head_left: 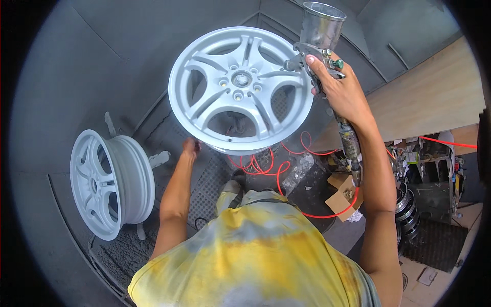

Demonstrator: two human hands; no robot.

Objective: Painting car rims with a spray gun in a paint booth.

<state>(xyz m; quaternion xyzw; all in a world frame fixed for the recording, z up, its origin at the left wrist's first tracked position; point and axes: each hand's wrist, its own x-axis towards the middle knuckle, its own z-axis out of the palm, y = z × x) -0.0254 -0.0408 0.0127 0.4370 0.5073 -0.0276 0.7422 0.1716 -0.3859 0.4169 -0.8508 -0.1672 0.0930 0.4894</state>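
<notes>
Two hands work one white alloy wheel (241, 88) at centre: the right hand (341, 92), fingers closed around a spray gun (319, 46), sits just right of its rim, the left hand (191, 148) grips its lower-left edge.

The person wears a short-sleeved T-shirt (255, 256), pale grey-white and heavily stained with yellow and ochre blotches across chest and shoulders. Both forearms are bare, without gloves, watch or rings. A grey shoe (232, 187) shows below.
</notes>
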